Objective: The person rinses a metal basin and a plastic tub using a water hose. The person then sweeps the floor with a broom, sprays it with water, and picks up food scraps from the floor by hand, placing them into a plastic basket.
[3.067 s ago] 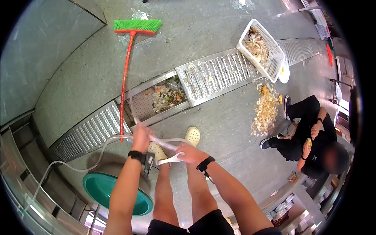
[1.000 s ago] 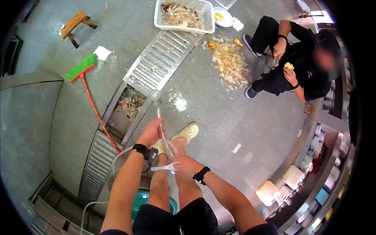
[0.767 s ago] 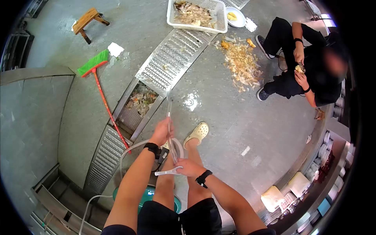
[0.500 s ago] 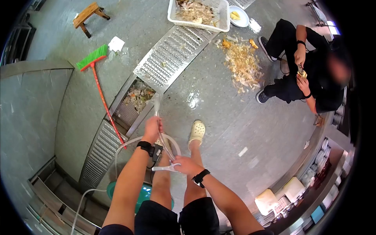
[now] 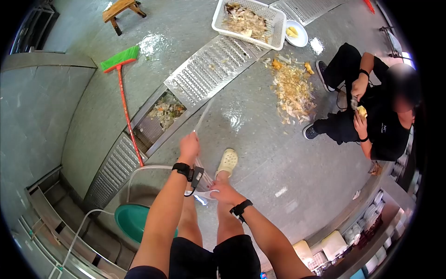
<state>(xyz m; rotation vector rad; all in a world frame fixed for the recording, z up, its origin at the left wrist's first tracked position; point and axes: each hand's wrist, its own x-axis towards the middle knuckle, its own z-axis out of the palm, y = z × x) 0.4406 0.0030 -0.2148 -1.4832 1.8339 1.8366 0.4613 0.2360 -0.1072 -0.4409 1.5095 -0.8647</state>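
You seem to be rinsing by the grate's [image 5: 209,69] edge, left hand [image 5: 189,148] and right hand [image 5: 225,191] closed round the hose [image 5: 151,166]; aim steadily.

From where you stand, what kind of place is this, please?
Probably a restaurant kitchen: there is a perforated metal drain cover in the floor, white stacked dishes on shelving, and a white plastic basket holding food scraps.

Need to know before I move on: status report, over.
Left hand and right hand gripping hose. Water streaming from its end. Broom handle lying across drain channel.
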